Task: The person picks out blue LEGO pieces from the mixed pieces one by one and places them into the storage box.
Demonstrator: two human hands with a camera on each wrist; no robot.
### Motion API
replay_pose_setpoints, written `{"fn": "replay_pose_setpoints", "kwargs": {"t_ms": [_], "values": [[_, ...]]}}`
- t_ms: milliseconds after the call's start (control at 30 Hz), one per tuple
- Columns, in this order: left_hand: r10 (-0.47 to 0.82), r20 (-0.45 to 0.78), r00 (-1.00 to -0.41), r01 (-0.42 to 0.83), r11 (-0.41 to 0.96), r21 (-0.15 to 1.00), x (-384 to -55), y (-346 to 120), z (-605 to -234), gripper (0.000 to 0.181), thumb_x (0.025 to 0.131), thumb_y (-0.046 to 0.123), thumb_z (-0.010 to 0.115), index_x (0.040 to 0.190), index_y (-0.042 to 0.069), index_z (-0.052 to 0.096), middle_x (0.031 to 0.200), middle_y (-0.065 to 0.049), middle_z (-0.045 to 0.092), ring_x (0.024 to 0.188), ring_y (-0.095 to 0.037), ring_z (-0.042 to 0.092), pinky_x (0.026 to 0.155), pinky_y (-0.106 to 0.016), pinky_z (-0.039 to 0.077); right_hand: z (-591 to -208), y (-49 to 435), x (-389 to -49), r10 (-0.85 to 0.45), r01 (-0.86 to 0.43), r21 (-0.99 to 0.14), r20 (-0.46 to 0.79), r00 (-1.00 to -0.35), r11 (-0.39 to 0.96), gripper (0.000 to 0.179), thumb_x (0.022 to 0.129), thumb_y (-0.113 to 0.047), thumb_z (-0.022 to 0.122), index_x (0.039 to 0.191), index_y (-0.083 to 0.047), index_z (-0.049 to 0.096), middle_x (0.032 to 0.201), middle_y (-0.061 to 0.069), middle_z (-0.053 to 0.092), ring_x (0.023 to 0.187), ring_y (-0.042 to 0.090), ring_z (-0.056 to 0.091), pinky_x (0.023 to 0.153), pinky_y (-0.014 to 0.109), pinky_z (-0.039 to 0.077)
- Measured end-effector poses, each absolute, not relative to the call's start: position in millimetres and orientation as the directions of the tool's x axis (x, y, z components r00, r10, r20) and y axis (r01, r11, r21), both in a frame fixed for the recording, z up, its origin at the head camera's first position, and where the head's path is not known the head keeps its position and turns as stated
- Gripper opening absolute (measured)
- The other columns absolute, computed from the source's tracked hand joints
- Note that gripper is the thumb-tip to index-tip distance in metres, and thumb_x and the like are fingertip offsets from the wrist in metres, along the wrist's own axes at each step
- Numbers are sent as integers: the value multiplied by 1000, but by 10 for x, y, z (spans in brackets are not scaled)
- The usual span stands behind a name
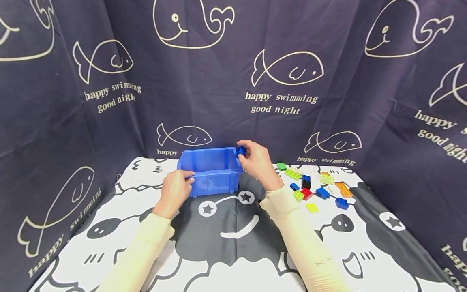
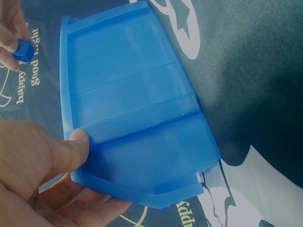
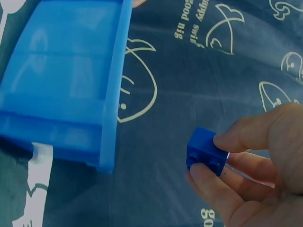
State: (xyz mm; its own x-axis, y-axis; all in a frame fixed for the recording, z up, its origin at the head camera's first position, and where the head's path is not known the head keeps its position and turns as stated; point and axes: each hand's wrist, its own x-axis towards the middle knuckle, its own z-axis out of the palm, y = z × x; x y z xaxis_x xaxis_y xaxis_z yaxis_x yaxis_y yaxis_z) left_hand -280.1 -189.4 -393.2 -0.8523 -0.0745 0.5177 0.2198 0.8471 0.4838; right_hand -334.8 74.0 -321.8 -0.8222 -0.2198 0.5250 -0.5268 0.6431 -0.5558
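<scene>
A blue plastic bin (image 1: 215, 184) stands on the cloth-covered table near the back curtain. My left hand (image 1: 174, 188) grips its left end, the thumb over the rim and the fingers below, as the left wrist view shows on the bin's wall (image 2: 132, 71). At the bin's right end, my right hand (image 1: 257, 162) pinches a small blue toy brick (image 3: 204, 149) between thumb and fingers. In the right wrist view the brick is apart from the bin (image 3: 61, 71), its studs facing the camera. The bin's floor is mostly hidden in the head view.
Several loose toy bricks lie to the right of the bin, among them a green brick (image 1: 281, 166), a red brick (image 1: 307, 193), an orange piece (image 1: 343, 189), a blue brick (image 1: 341, 203) and a yellow piece (image 1: 311, 208). A dark curtain (image 1: 219, 101) with fish drawings hangs behind.
</scene>
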Motion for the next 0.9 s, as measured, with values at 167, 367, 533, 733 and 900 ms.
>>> {"fn": "replay_pose_setpoints", "kwargs": {"t_ms": [167,367,533,733,900], "values": [[-69,512,-856,220,848,482,-2799,-1889,-3913,24,84,3,74,107,5,82,103,-15,79,98,-43,73,86,-55,55,-3254,648,-3337,-245,-561,-537,548,-800,630,37,92,-7,70,129,-7,69,118,12,73,95,23,72,88,39,59],[-73,510,-857,217,847,485,-2794,-1877,-3910,24,84,2,74,107,5,82,102,-15,79,98,-42,73,86,-54,55,-3306,565,-3339,-280,-595,-503,568,-774,626,38,90,-6,68,128,-6,70,119,13,73,96,24,71,88,39,58],[-65,521,-851,233,843,485,-2795,-1878,-3914,23,84,2,75,106,4,82,102,-17,79,97,-42,74,86,-54,55,-3361,527,-3373,-308,-608,-474,567,-764,636,38,89,-6,68,127,-6,70,118,13,73,95,25,68,88,39,57],[-72,517,-853,220,849,480,-2799,-1889,-3918,24,84,2,74,107,4,81,102,-16,79,98,-42,73,86,-54,55,-3424,490,-3405,-318,-611,-478,559,-766,631,38,91,-5,68,129,-5,70,125,16,71,104,28,71,90,39,59],[-78,512,-855,210,851,481,-2796,-1884,-3914,24,84,2,74,107,4,81,102,-16,79,99,-42,73,87,-54,55,-3464,472,-3420,-318,-608,-469,558,-766,641,40,91,-6,69,131,-5,69,126,17,71,106,30,71,92,40,59]]}}
